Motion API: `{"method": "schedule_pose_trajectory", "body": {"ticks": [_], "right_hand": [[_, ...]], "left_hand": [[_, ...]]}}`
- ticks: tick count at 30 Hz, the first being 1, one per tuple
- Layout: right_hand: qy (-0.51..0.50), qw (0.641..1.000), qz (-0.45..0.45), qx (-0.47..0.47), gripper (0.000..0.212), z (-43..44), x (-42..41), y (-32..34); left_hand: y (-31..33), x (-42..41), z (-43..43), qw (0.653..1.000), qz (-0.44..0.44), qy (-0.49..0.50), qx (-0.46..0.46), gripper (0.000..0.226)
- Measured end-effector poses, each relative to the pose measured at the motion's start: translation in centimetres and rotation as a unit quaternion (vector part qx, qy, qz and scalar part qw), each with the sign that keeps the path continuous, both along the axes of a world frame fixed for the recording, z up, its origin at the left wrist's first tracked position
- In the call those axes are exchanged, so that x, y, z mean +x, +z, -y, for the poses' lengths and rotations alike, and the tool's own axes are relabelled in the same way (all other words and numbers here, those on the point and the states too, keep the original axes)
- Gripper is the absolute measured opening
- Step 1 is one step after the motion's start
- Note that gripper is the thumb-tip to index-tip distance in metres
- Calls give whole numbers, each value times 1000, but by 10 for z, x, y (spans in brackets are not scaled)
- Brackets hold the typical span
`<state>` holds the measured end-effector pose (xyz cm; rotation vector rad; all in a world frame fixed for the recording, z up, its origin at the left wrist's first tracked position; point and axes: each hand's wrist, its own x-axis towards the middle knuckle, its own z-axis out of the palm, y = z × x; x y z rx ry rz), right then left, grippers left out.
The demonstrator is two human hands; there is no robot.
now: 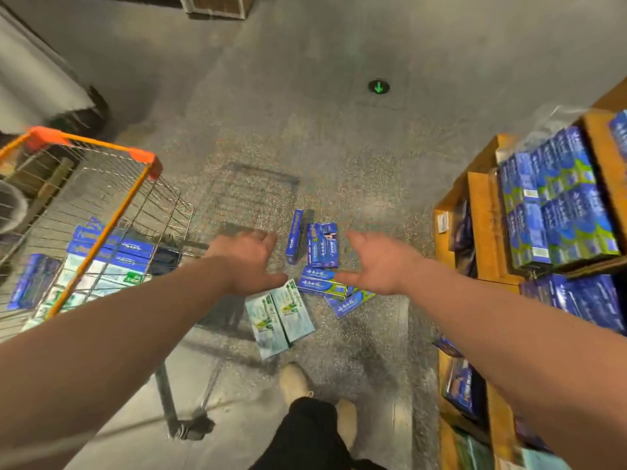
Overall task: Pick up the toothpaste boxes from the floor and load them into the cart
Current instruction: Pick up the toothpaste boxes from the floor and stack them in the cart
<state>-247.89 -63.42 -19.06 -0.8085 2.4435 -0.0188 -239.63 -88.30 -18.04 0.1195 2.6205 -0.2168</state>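
Several toothpaste boxes lie scattered on the grey floor ahead of me. A pale green pair [280,317] is nearest. Blue-and-green boxes [322,283] lie beside it, a blue pack [322,245] sits farther off, and a single blue box [294,236] stands on its edge. My left hand [249,261] and my right hand [378,262] reach out above the pile, one on each side. Both have their fingers spread and hold nothing. The wire cart [101,184] with orange trim stands at the left, with blue and pale green boxes [112,256] inside it.
A wooden shelf unit [481,215] packed with blue toothpaste boxes runs along the right. My feet [295,381] are just behind the pile. A green arrow marker [378,86] is set in the floor ahead. A cart wheel [190,429] stands near my left foot.
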Motion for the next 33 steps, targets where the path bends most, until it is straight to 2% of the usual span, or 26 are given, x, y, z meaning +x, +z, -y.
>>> {"method": "schedule_pose_trajectory", "body": {"ticks": [5,11,15,24,28,33], "right_hand": [[-6,1000,-5,10,96,2,-30,-41],[-33,999,12,28,92,-10,-72,-143],[-18,997,41,61,87,-21,-98,-231],[53,997,50,29,87,-19,-131,-473],[54,997,49,38,102,-9,-139,-576],[44,996,44,61,128,3,-150,-666]], "left_hand": [[-64,-39,-7,999,12,14,36,95],[-173,-84,-31,996,37,8,77,86],[-260,-110,-43,996,44,21,77,84],[-501,-126,-68,993,57,64,76,83],[-607,-129,-75,992,67,70,78,86],[-702,-151,-73,995,52,60,68,103]]}}
